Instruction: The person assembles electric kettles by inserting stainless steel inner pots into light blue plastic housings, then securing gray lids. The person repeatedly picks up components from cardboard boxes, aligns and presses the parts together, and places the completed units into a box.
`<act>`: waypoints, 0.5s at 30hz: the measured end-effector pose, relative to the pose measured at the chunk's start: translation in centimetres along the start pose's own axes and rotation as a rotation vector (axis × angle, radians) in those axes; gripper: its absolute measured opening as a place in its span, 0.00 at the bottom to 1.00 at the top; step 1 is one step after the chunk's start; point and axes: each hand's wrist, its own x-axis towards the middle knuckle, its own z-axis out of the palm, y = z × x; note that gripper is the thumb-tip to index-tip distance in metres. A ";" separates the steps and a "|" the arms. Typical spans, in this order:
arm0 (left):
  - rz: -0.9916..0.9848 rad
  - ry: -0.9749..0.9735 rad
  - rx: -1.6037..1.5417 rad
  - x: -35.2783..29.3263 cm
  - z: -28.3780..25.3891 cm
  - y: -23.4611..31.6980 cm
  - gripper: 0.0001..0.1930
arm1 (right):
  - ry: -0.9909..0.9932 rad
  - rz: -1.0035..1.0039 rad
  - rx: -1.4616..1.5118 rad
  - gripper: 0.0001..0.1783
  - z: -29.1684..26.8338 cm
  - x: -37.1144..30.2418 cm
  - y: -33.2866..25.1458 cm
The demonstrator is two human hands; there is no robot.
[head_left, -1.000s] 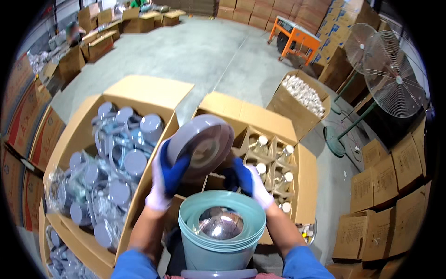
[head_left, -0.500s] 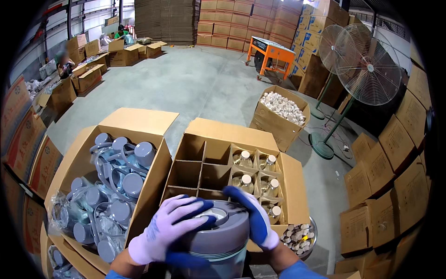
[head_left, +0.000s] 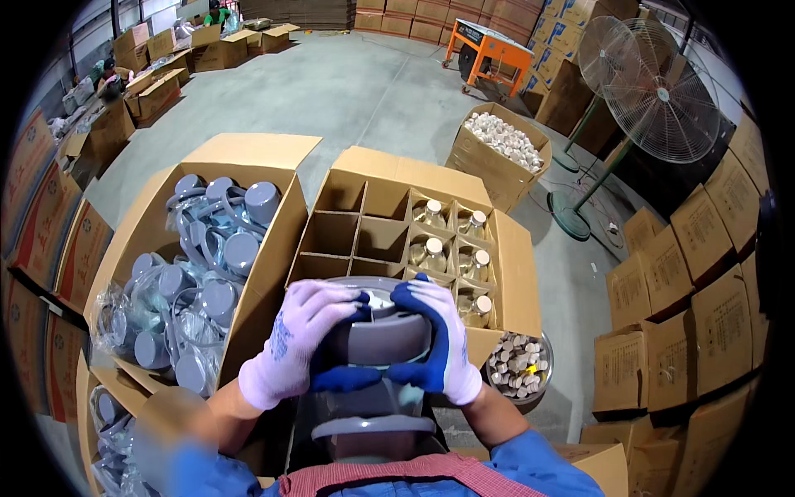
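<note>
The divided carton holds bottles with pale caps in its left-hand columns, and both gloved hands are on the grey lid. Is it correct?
Wrong side: the head view shows the bottles in the right-hand columns of the divided carton; the left hand and right hand, both gloved, are on the grey lid.

Smooth grey floor [head_left: 356,108] sweeps right back to stacked cartons [head_left: 397,21] at the far end, an orange wheeled strapping machine [head_left: 497,56] parked out there, two pedestal fans [head_left: 663,95] standing tall on the right!
</note>
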 end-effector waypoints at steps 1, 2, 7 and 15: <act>0.002 0.059 0.070 0.4 0.1 0.3 0.32 | 0.009 -0.010 0.025 0.43 0.1 0.0 0.7; -0.049 0.146 0.013 0.3 0.5 0.1 0.28 | 0.010 0.157 0.189 0.40 -0.2 -0.1 1.8; -0.134 0.441 -0.285 -0.3 3.1 -1.4 0.14 | 0.167 0.522 0.834 0.45 2.7 0.5 3.6; -0.285 0.679 -1.166 -1.8 7.3 -7.2 0.33 | 0.264 0.595 0.967 0.45 4.2 0.8 3.9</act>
